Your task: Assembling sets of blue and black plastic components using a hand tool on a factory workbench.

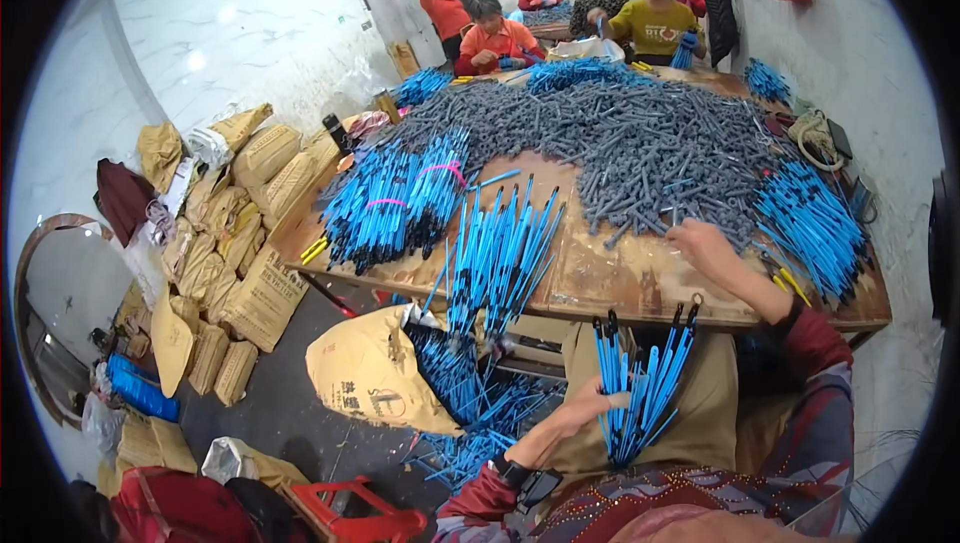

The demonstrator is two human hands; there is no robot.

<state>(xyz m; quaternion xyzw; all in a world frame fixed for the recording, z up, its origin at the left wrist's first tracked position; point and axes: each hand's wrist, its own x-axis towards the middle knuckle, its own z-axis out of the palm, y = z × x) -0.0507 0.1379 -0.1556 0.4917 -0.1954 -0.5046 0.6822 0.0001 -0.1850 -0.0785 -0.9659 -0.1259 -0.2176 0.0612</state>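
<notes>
The left hand [575, 413] grips a bunch of blue plastic sticks with black tips [640, 393] at six o'clock. The right hand [700, 243] reaches the grey stick pile [650, 143] at two o'clock; its grip is hidden. Best pick one grey stick and hold the bunch tight.

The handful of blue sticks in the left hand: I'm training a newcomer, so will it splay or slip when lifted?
The blue sticks probably stay stiff: each looks straight. They already fan out above the left hand, so a loose grip likely lets some slide free. Being thin and smooth-looking, dropped ones may roll.
</notes>
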